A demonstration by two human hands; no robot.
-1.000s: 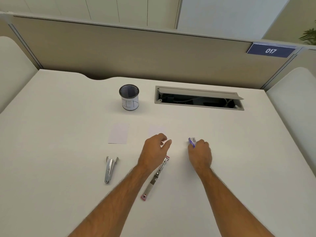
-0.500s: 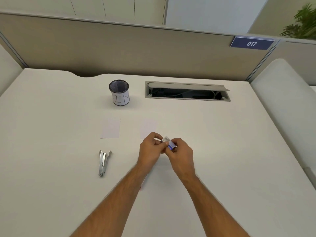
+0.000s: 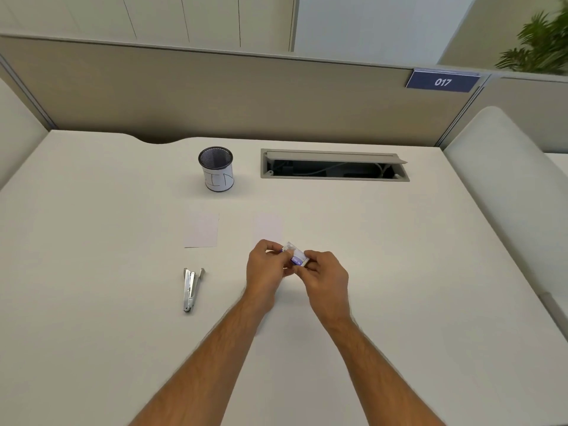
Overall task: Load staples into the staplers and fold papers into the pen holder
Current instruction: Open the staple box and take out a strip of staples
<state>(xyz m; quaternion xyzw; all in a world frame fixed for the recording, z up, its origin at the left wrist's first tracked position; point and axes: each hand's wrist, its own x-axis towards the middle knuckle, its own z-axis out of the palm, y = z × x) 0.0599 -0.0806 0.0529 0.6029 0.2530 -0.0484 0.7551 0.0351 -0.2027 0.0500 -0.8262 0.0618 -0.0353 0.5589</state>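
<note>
A silver metal stapler lies left of centre. The black mesh pen holder, upper centre, shows no contents. At centre, left hand and right hand pinch a small blue-and-white staple box.

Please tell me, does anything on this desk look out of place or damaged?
Nothing looks damaged or spilled. The silver stapler lies opened, apparently ready for loading. The cable hatch in the desk stands open. Both hands hold the small staple box.
</note>
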